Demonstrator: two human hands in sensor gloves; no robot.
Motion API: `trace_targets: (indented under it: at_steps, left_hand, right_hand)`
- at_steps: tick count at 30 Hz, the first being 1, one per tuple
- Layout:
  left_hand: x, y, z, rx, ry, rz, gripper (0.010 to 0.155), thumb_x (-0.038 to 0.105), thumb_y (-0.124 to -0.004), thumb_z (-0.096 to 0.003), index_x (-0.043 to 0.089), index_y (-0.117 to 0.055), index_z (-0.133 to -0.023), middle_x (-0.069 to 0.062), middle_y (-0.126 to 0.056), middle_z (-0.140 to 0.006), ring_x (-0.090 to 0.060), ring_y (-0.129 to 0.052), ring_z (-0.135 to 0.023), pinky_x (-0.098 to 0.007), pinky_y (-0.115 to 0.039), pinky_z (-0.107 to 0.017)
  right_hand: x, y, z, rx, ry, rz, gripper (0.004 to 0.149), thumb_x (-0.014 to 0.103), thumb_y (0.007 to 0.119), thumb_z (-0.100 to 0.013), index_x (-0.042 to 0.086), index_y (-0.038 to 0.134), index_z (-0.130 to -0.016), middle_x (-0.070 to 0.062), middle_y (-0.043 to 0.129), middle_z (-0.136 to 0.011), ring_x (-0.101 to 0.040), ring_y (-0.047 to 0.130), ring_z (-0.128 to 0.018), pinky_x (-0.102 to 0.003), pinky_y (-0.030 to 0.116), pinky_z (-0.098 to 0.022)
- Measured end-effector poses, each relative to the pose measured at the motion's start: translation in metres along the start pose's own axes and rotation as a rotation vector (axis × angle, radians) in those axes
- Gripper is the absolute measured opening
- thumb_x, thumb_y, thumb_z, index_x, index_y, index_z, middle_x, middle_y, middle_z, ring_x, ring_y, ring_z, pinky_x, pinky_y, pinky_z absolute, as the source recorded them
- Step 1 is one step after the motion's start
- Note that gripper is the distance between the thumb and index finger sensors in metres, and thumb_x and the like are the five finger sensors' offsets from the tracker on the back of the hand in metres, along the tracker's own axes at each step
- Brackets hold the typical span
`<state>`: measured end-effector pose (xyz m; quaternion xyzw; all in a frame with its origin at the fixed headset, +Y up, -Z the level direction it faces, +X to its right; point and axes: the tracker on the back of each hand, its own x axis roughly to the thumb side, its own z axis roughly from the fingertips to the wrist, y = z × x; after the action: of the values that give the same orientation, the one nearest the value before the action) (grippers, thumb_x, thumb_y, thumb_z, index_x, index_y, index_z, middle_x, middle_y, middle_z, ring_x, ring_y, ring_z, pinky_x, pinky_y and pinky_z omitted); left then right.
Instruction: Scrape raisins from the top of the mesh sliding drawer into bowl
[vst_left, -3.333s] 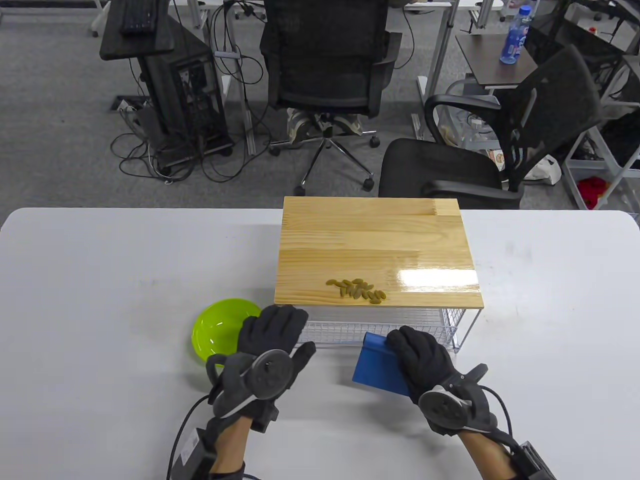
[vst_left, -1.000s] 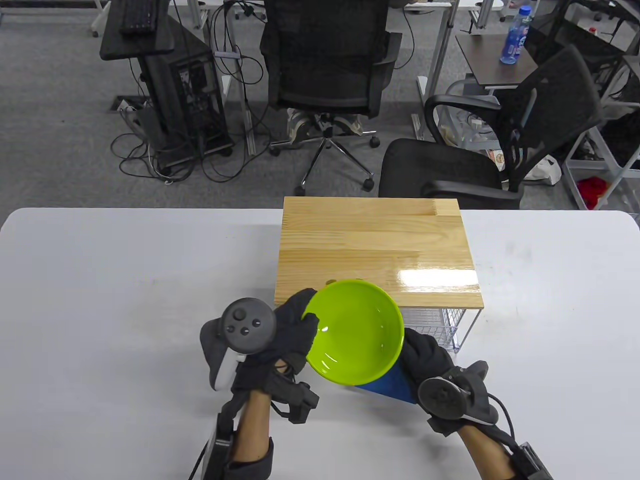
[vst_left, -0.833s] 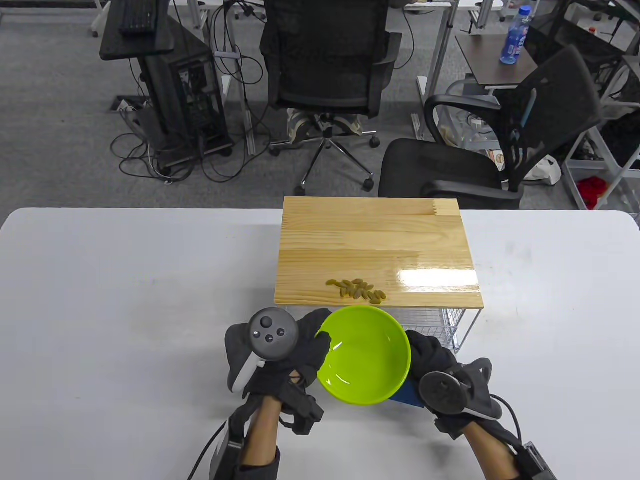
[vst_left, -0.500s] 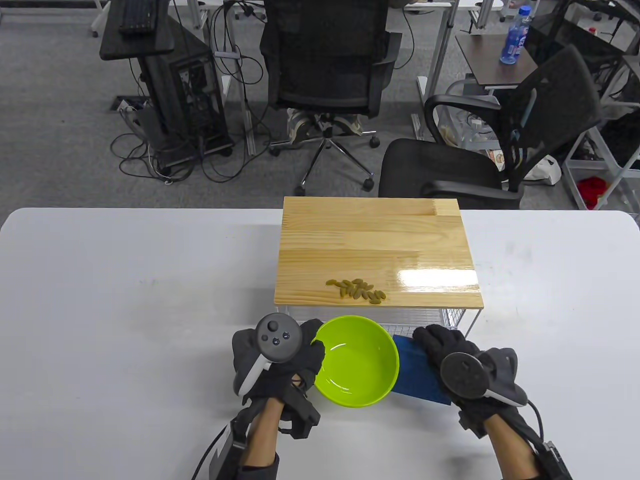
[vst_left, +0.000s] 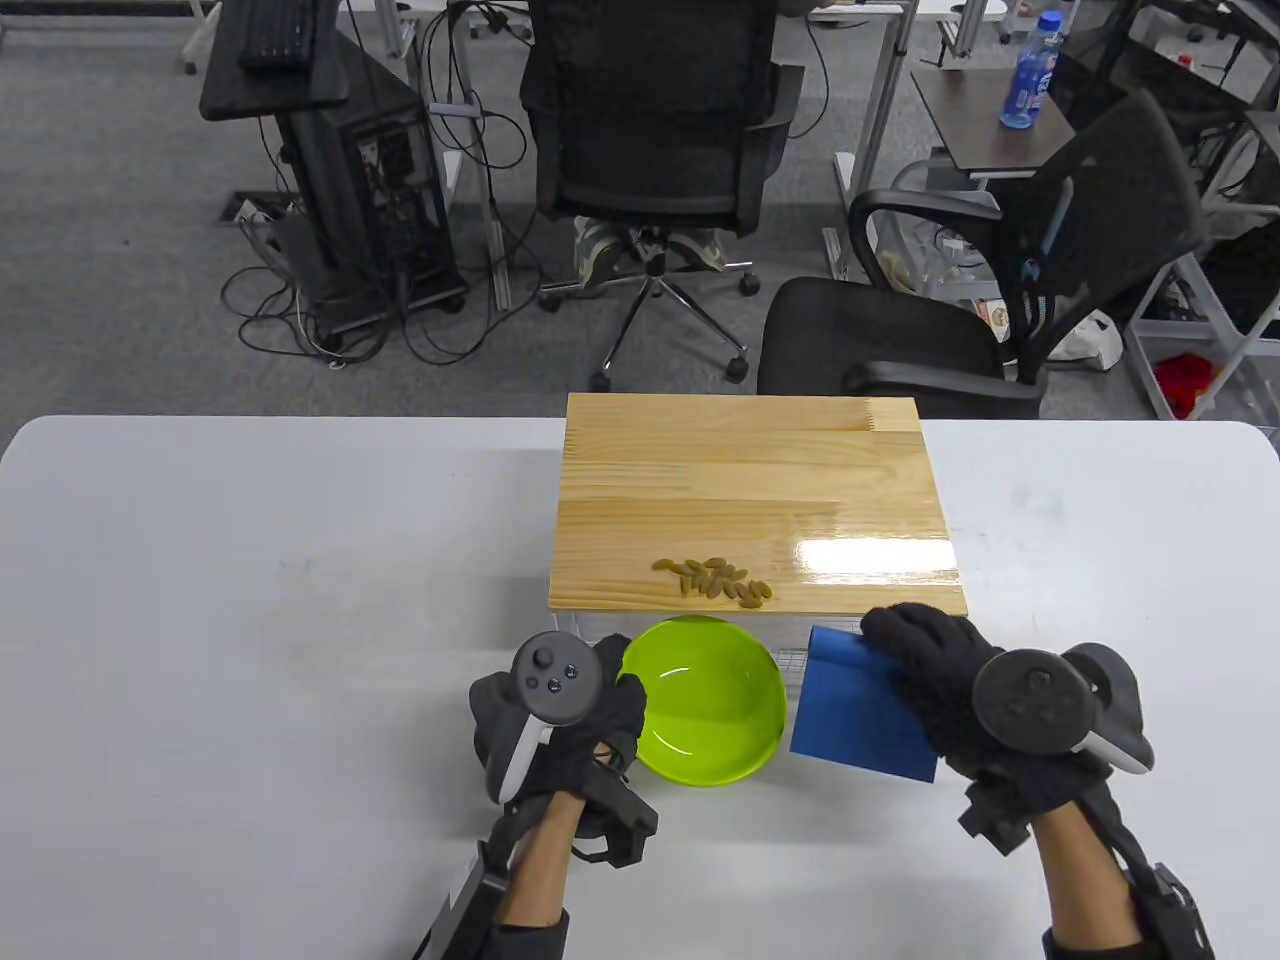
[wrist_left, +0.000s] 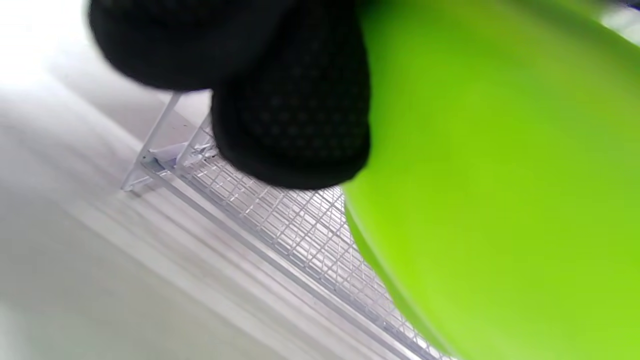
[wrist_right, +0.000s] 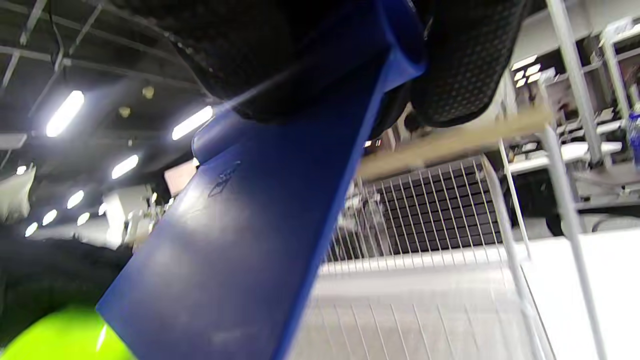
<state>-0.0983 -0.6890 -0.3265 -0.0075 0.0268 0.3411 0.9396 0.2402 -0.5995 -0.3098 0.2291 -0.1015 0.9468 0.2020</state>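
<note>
Raisins (vst_left: 713, 579) lie heaped near the front edge of the drawer's wooden top (vst_left: 750, 480). My left hand (vst_left: 560, 720) grips the green bowl (vst_left: 705, 715) just below that edge as catcher; my right hand (vst_left: 950, 690) apparently pinches the blue scraper (vst_left: 850, 715), ready to sweep.

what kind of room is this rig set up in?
Most likely an open office or lab workspace: mesh office chairs behind the white table, a desktop computer tower with tangled cables on grey carpet, and more desks, one with a water bottle.
</note>
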Motion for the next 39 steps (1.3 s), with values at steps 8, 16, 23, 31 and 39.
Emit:
trace_targets:
  at_steps: [8,16,23,31,39]
  left_hand:
    - [0.0,-0.005,0.0,0.058,0.016,0.056,0.055,0.028,-0.081,-0.0515,0.009,-0.075,-0.103,-0.013,-0.096,-0.085,-0.015,-0.112,-0.022,-0.024,-0.097,-0.017]
    - [-0.004,-0.004,-0.002,0.067,0.037,0.116,0.057,0.029,-0.08,-0.0518,0.009,-0.072,-0.104,-0.014,-0.095,-0.087,-0.015,-0.112,-0.023,-0.024,-0.097,-0.018]
    - [-0.001,-0.008,-0.006,0.057,0.044,0.131,0.058,0.029,-0.08,-0.052,0.008,-0.071,-0.106,-0.015,-0.094,-0.088,-0.015,-0.112,-0.023,-0.023,-0.098,-0.018]
    - [0.0,-0.008,-0.007,0.026,0.05,0.18,0.058,0.029,-0.08,-0.052,0.009,-0.071,-0.106,-0.015,-0.094,-0.088,-0.015,-0.112,-0.023,-0.023,-0.098,-0.018]
    - [-0.002,-0.006,-0.007,0.03,0.053,0.206,0.058,0.029,-0.08,-0.052,0.009,-0.071,-0.106,-0.015,-0.094,-0.088,-0.015,-0.112,-0.023,-0.023,-0.098,-0.018]
  right_hand:
    - [0.015,-0.018,-0.048,-0.376,0.248,0.169,0.057,0.017,0.079,-0.054,0.013,0.057,-0.107,-0.018,0.06,-0.106,-0.045,0.079,-0.087,-0.062,0.072,-0.058]
    - [0.023,0.001,-0.089,-0.29,0.369,0.328,0.057,0.017,0.078,-0.054,0.012,0.057,-0.107,-0.019,0.06,-0.106,-0.046,0.079,-0.087,-0.062,0.072,-0.058]
    - [0.021,0.018,-0.103,-0.224,0.396,0.339,0.057,0.018,0.078,-0.054,0.012,0.058,-0.106,-0.019,0.06,-0.106,-0.046,0.08,-0.086,-0.062,0.073,-0.057]
    - [0.033,0.021,-0.108,-0.173,0.379,0.312,0.056,0.017,0.079,-0.053,0.011,0.059,-0.106,-0.02,0.062,-0.105,-0.047,0.082,-0.085,-0.062,0.074,-0.056]
    - [0.04,0.022,-0.104,-0.164,0.335,0.294,0.057,0.017,0.079,-0.053,0.011,0.059,-0.106,-0.02,0.062,-0.105,-0.047,0.082,-0.085,-0.062,0.074,-0.056]
